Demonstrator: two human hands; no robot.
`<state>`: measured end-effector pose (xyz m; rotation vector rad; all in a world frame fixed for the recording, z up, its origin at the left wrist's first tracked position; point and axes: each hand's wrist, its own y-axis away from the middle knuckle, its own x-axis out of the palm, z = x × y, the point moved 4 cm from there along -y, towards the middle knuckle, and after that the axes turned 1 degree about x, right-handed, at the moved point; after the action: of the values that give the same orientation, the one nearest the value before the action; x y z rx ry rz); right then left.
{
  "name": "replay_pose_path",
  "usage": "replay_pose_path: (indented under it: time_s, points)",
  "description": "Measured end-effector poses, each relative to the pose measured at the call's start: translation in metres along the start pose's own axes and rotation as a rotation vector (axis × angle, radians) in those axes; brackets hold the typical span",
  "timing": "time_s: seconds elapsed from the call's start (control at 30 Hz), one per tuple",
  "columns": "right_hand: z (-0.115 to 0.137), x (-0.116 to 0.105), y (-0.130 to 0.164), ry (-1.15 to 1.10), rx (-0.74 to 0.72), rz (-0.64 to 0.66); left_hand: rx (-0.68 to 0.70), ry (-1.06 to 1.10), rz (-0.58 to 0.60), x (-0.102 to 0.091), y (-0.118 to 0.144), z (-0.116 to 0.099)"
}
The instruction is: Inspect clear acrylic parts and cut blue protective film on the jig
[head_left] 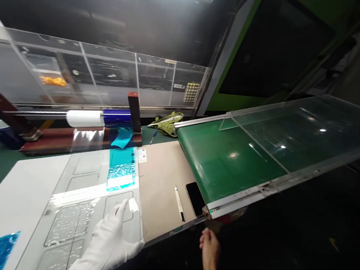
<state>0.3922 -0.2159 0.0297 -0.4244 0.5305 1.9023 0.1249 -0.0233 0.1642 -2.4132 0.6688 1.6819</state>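
In the head view, the gloved left hand (pixel 111 238) lies flat, fingers spread, on a grey plastic panel (pixel 81 202) at the lower centre of the frame; it presses the panel and grasps nothing. The panel rests on the white sheet (pixel 18 191) at lower left. A strip of blue film (pixel 121 168) is stuck on the panel's far part, just above the fingertips, under a film roll (pixel 100 118) on a rod at centre left. The bare right hand (pixel 209 250) hangs below the table edge at lower centre, loosely curled and holding nothing.

The step in hand looks like smoothing or steadying the panel while film is laid on. The next move likely calls for the free hand to come up to the film edge, near the pen (pixel 179 203) and phone (pixel 195 198) on the brown board (pixel 159 179) beside the green belt (pixel 228 161).
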Motion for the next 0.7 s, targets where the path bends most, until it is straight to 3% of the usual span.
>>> replay_pose_path:
  time_s: [0.1, 0.17, 0.3, 0.43, 0.53, 0.6, 0.7]
  points:
    - [0.032, 0.064, 0.009, 0.121, -0.125, 0.216, -0.015, 0.024, -0.076, -0.008, 0.004, 0.012]
    - [0.059, 0.098, -0.004, 0.204, -0.176, 0.252, 0.02, 0.064, -0.135, -0.01, 0.006, 0.018]
    - [0.095, 0.137, -0.035, 0.332, -0.194, 0.258, 0.152, 0.127, -0.271, -0.016, 0.014, 0.029]
    - [0.114, 0.144, -0.036, 0.33, -0.232, 0.411, 0.211, 0.13, -0.338, -0.032, 0.026, 0.037]
    - [0.137, 0.135, -0.006, 0.245, -0.293, 0.607, 0.269, 0.15, -0.269, -0.05, 0.032, 0.037]
    - [0.161, 0.124, 0.027, 0.139, -0.332, 0.779, 0.292, 0.155, -0.171, -0.063, 0.033, 0.035]
    - [0.203, 0.104, 0.086, -0.15, -0.32, 1.226, 0.262, 0.185, -0.012, -0.082, 0.031, 0.031]
